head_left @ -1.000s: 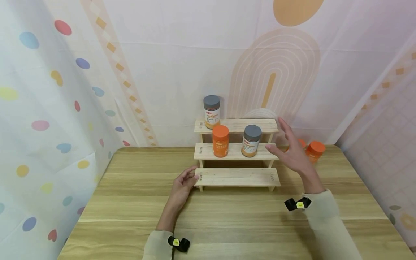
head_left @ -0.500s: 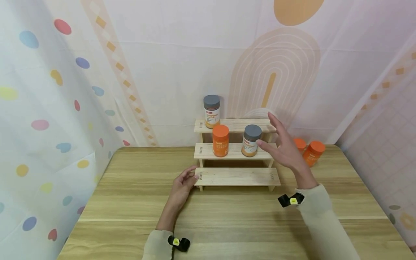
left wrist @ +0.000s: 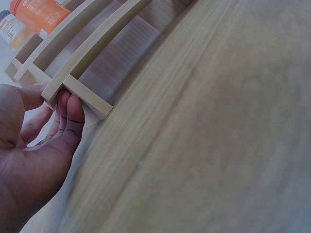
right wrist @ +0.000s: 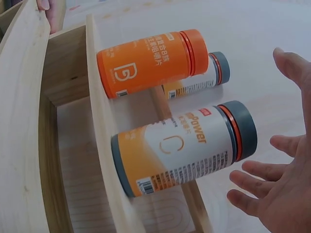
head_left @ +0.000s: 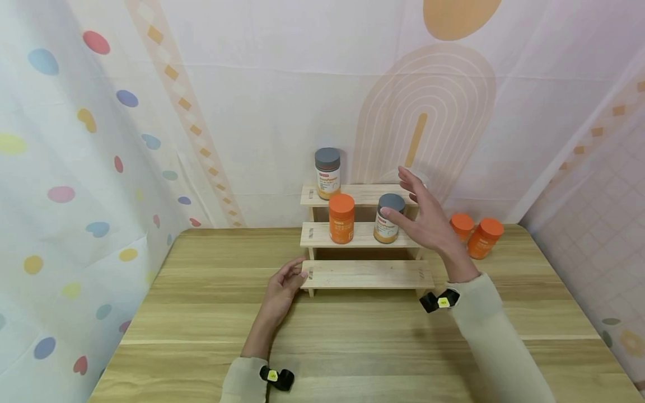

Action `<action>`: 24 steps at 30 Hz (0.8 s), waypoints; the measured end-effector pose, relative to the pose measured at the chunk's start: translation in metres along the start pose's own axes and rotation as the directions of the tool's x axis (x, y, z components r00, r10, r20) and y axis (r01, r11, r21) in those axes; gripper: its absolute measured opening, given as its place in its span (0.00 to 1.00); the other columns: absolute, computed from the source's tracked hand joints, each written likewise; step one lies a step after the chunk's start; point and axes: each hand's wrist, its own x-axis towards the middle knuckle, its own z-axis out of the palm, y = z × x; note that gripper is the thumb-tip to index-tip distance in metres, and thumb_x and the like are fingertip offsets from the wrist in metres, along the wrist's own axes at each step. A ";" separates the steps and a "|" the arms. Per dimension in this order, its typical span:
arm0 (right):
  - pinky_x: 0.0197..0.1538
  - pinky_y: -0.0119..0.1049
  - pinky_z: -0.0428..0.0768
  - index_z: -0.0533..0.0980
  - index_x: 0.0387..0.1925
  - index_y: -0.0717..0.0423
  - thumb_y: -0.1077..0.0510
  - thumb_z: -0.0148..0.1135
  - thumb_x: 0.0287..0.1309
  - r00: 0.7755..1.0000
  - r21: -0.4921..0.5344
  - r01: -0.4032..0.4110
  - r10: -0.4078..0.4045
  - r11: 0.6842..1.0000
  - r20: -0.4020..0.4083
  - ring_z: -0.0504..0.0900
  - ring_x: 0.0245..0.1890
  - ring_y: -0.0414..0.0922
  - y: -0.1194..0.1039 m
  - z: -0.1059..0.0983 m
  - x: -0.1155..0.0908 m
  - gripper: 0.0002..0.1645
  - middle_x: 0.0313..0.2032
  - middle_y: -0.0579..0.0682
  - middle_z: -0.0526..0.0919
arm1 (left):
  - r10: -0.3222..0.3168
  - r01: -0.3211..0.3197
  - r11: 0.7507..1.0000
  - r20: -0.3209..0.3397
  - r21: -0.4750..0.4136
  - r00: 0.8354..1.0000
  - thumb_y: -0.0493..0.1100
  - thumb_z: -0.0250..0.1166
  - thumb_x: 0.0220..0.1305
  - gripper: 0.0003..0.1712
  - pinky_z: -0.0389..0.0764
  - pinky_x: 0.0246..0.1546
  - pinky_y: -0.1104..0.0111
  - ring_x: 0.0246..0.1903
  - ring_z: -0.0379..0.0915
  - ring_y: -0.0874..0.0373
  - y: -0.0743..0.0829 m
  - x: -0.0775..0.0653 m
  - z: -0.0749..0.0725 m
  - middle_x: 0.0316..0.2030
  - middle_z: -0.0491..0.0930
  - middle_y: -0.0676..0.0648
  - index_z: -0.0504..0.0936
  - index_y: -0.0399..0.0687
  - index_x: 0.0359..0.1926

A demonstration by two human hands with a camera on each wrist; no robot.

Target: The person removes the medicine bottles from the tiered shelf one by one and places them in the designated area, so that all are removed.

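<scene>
A three-step wooden display shelf stands on the table. Its lowest board's left end is pinched by my left hand, the thumb above and fingertips tucked under, as the left wrist view shows. On the middle step stand an orange bottle and a grey-capped supplement bottle with a white and yellow label. My right hand, fingers spread, hovers beside the grey-capped bottle; in the right wrist view a gap separates the fingers from its cap.
Another grey-capped bottle occupies the top step's left end. Two orange-capped bottles stand on the table right of the shelf, one partly behind my right wrist. A patterned cloth hangs close behind.
My right hand has moved left, from beyond the shelf's right end to the grey-capped bottle on the middle step. The left hand keeps its hold on the lowest board.
</scene>
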 end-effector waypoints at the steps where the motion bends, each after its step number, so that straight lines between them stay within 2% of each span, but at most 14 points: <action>1: 0.76 0.59 0.61 0.49 0.81 0.38 0.43 0.68 0.64 1.000 0.002 0.008 -0.008 1.000 0.000 0.60 0.78 0.54 -0.001 0.001 0.001 0.53 0.80 0.52 0.56 | -0.001 0.001 1.000 0.002 0.000 1.000 0.36 0.61 0.75 0.25 0.81 0.45 0.76 0.45 0.79 0.62 0.000 0.000 0.000 0.51 0.77 0.42 0.73 0.46 0.70; 12: 0.75 0.58 0.64 0.48 0.82 0.40 0.46 0.68 0.65 1.000 0.017 0.026 -0.026 1.000 0.015 0.63 0.77 0.54 -0.012 0.005 0.015 0.53 0.79 0.53 0.57 | 0.005 -0.005 1.000 0.009 -0.005 1.000 0.36 0.61 0.74 0.25 0.80 0.44 0.76 0.44 0.78 0.62 0.000 0.000 0.000 0.49 0.77 0.44 0.74 0.48 0.69; 24: 0.74 0.54 0.68 0.49 0.81 0.42 0.43 0.66 0.66 1.000 0.016 -0.006 0.006 1.000 0.007 0.66 0.75 0.52 -0.027 0.011 0.032 0.51 0.77 0.54 0.62 | 0.010 -0.010 1.000 0.009 0.005 1.000 0.36 0.62 0.74 0.25 0.80 0.44 0.76 0.44 0.78 0.62 0.000 -0.001 -0.001 0.50 0.77 0.43 0.74 0.47 0.70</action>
